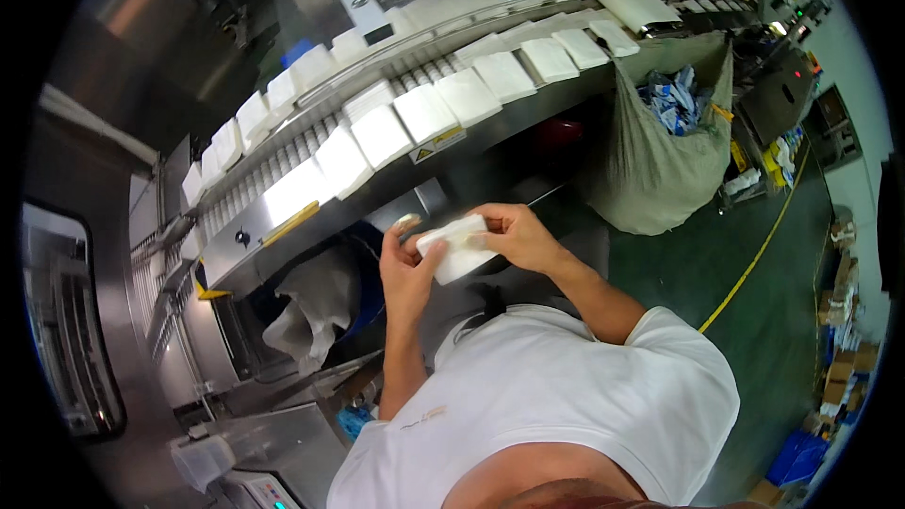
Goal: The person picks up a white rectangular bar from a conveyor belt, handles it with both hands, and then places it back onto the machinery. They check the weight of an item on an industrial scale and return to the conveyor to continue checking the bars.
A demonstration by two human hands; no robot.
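Behind the conveyor [283,226], both hands [407,269] [518,236] grip a white pack [454,247] near a sack [660,160].

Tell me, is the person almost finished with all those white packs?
Probably not. One white tissue pack is held in both the left hand and right hand. Many more white packs lie in rows on the conveyor. Blue-and-white wrappers fill the grey sack, so some work looks done.

Both bare forearms rise from the lower edge, elbows bent, the left hand [407,269] and right hand [514,236] meeting close together, fingers curled inward in a pinch.
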